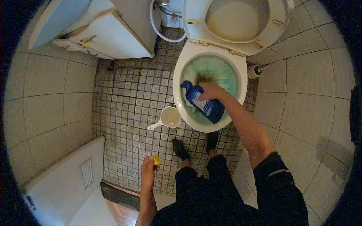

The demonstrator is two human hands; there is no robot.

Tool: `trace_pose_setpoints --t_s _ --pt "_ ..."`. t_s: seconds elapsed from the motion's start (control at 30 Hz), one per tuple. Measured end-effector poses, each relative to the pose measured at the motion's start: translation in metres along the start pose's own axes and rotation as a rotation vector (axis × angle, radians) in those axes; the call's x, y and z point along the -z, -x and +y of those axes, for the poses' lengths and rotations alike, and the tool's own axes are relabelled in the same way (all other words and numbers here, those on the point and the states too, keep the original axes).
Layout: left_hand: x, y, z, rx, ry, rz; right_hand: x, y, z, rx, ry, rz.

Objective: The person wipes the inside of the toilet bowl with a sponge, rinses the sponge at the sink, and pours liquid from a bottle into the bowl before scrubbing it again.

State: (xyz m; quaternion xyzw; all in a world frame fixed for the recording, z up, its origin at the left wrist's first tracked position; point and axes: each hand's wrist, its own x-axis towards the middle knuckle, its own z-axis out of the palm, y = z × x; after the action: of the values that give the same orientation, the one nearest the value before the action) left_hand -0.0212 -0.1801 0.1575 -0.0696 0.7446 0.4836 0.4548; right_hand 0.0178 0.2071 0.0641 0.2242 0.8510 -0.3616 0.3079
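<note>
Here's the blue bottle (217, 111), held over the toilet bowl (178, 71), lying aslant with its bent neck toward the upper left and its base toward the lower right. The right hand (212, 92) comes across it from the right, its fingers closed around the bottle's middle, up against the pale label; some fingertips are hidden. Below, green streaks (226, 77) run down the inside of the bowl around a dark patch (205, 77).

Over to the left hand (147, 167), well apart from the bottle and low above the tiled floor (128, 124): thumb and fingers pinched together on a yellow cap (157, 160). Between the 2 hands, a white dipper (170, 117) sits just beside the bowl, handle toward the lower left. Behind the bowl, the raised seat (276, 11); to its right, a brush holder (254, 72) by the wall.
</note>
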Motion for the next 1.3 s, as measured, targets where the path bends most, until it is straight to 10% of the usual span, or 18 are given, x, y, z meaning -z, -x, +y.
trace_pose_setpoints --t_s 0.63,1.3 --pt "-0.037 -0.036 0.059 -0.254 -0.030 -0.129 -0.096 0.078 0.015 0.004 -0.806 1.026" --pt "-0.203 -0.064 0.197 -0.648 -0.336 -0.523 -0.056 0.154 0.041 -0.015 -0.454 1.000"
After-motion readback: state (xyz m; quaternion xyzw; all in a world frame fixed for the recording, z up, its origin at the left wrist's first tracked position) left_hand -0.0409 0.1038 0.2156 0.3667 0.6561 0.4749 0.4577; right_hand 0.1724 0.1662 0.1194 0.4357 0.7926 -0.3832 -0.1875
